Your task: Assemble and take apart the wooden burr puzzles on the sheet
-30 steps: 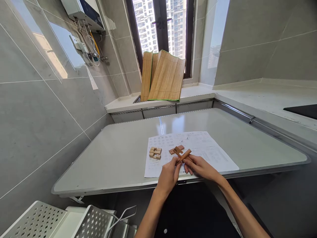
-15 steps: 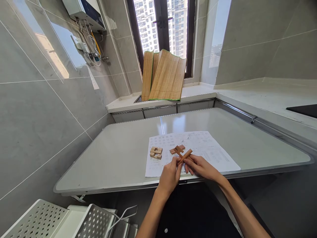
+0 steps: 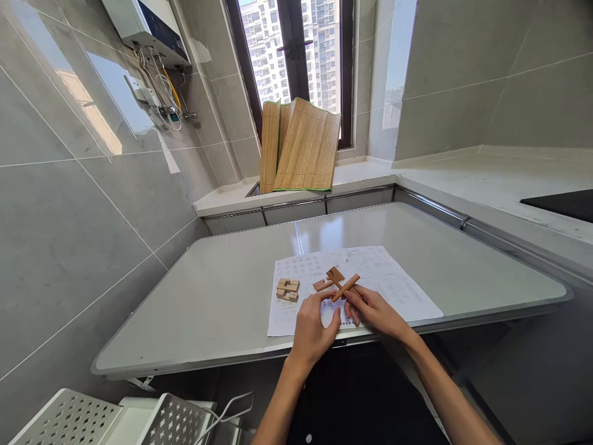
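Note:
Brown wooden puzzle pieces (image 3: 346, 288) cross each other in an X just above the paper. My right hand (image 3: 377, 312) pinches them near the crossing, between thumb and fingers. One of the crossed pieces has a wider end (image 3: 334, 274) with a dark mark on it. My left hand (image 3: 311, 324) is at the near end of the crossing stick, thumb and index finger spread apart; its fingertips are beside or touching the wood. Behind, another brown notched piece (image 3: 320, 285) lies on the printed sheet (image 3: 398, 293). Pale notched wooden blocks (image 3: 288, 290) sit to the left on the sheet.
The white table (image 3: 208, 303) carries the sheet near its front edge. A folded bamboo mat (image 3: 308, 148) leans against the window on the ledge. White perforated baskets (image 3: 83, 420) stand below at left. A water heater (image 3: 148, 31) hangs on the left wall.
My left thumb and index finger have parted from the crossed pieces, where they were gripping. My right hand keeps its hold. The view has shifted slightly.

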Available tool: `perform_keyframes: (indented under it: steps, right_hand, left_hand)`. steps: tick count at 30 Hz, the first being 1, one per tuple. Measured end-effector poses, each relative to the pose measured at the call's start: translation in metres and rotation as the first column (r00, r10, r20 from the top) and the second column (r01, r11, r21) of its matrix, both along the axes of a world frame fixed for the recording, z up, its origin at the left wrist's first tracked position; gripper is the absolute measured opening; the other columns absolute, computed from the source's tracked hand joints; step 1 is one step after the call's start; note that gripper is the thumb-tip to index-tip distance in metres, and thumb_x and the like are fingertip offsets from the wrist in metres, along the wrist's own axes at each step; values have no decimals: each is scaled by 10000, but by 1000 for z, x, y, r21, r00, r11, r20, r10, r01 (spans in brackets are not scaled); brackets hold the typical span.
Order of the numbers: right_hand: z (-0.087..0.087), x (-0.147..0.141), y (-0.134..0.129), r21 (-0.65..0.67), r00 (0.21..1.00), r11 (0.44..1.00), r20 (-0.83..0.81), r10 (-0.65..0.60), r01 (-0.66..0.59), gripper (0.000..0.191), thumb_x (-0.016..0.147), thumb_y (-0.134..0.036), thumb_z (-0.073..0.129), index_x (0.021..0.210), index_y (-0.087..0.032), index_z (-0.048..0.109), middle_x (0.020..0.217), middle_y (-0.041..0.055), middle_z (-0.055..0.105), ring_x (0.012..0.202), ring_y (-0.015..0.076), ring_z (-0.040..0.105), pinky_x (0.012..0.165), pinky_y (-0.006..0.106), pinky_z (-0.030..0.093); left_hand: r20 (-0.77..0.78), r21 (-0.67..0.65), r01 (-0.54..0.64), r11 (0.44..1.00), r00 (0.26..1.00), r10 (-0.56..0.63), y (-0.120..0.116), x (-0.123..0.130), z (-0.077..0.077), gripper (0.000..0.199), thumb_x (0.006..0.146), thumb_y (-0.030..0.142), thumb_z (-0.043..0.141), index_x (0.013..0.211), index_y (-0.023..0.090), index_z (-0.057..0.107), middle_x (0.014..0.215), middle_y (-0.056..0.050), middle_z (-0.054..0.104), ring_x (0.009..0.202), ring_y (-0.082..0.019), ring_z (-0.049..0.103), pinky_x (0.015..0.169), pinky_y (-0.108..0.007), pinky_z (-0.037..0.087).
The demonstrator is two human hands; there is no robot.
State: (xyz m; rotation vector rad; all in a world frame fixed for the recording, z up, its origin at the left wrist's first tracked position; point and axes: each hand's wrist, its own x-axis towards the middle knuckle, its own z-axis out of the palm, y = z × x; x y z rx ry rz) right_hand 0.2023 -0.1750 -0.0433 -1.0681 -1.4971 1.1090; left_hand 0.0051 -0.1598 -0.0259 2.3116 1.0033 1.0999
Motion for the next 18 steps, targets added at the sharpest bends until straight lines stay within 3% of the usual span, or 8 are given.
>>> perform_keyframes:
  steps: [3,6,11,18]
  right_hand:
    - [-4,2,3,9,991,991,-27,-132,132,515,980,-690,439,960,-197,586,709,1,653,528,141,551,617,308,476]
    - [-8,4,7,16,974,975,-48,-220,221,541,961,-724,437,927,-201,569,712,11,655,537,145,559,623,309,468]
    - [-14,4,11,13,970,970,-48,-240,241,552,948,-750,427,946,-213,553,745,19,658,554,156,566,626,312,465]
    - [-17,6,12,38,973,973,-4,-230,230,517,973,-707,433,927,-209,567,729,6,666,548,152,574,653,314,462]
  left_hand:
    - [57,46,-112,993,992,109,13,2,7,225,967,182,530,1182,226,583,1153,-77,690,1122,-247,635,989,-410,490]
    - [-97,111,-187,976,976,198,36,7,12,176,980,162,487,1098,204,610,1094,-89,684,1060,-266,614,941,-430,479]
    - [-441,188,-204,961,857,268,70,14,9,104,950,254,603,979,172,660,1094,-138,653,1072,-327,541,910,-471,443]
    - [-480,152,-187,970,844,238,82,14,4,125,914,290,674,920,173,632,991,-122,678,1003,-311,552,866,-435,432]
